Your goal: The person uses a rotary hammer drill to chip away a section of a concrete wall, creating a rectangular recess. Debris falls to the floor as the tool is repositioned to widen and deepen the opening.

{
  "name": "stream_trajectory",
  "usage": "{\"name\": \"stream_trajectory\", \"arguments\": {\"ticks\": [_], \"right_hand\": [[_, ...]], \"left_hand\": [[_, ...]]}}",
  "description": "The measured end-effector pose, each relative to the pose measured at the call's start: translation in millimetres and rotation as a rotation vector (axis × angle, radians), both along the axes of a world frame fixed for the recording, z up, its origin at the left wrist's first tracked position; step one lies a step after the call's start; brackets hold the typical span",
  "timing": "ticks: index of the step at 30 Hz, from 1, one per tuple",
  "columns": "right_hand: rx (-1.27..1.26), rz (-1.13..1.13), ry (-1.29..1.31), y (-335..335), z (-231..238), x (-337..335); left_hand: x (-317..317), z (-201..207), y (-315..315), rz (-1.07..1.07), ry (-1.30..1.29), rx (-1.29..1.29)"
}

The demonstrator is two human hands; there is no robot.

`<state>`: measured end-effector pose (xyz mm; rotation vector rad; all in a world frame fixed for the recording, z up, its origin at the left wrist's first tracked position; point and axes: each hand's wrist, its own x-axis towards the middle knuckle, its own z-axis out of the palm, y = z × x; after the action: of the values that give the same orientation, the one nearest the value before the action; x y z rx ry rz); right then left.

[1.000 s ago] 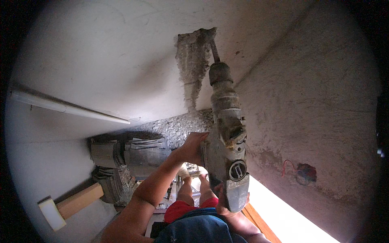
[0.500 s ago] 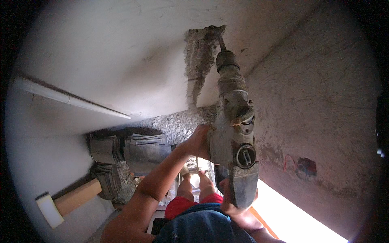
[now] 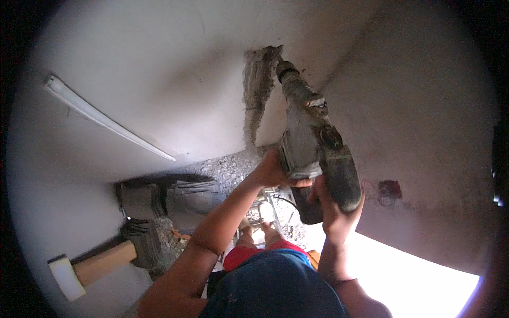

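A dusty rotary hammer [image 3: 310, 132] is raised in front of me, its nose slanting up and to the left. The front end meets the right edge of a rough chipped channel [image 3: 258, 87] in the white plastered surface, and the bit is mostly hidden. Beneath the tool's body, my left hand [image 3: 273, 170] is closed around its lower left side. My right hand [image 3: 335, 212] wraps the rear handle, with some fingers hidden behind the housing.
Broken rubble [image 3: 230, 169] covers the floor below, around a ladder-like frame [image 3: 270, 199] under my feet. Stacked grey sheets [image 3: 193, 199] stand at left, near a wooden beam [image 3: 106, 262]. A white tube [image 3: 108, 117] runs along the wall. Wires poke from a red wall box [image 3: 389, 192] at right.
The rotary hammer's rear has swung up and to the right, with my right hand rising along with it. Its front end now sits closer to the channel, and less of the bit shows.
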<state>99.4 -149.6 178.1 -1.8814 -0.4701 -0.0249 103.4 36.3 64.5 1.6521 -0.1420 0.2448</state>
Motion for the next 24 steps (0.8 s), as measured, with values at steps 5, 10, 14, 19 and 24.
{"name": "stream_trajectory", "arguments": {"ticks": [5,10,14,19,24], "right_hand": [[0.268,0.025,0.432,-11,37,15],[0.160,0.040,0.250,-21,9,-7],[0.279,0.094,0.210,-30,2,-30],[0.251,0.160,0.140,-22,5,-29],[0.238,0.185,0.004,0,21,-14]], "left_hand": [[-9,-3,-15,0.050,0.198,-0.039],[-47,-8,-44,0.088,0.224,-0.356],[-68,-38,-37,0.120,0.151,-0.182],[-57,-45,-11,0.119,0.083,-0.135],[-38,-53,4,0.147,-0.085,-0.153]]}}
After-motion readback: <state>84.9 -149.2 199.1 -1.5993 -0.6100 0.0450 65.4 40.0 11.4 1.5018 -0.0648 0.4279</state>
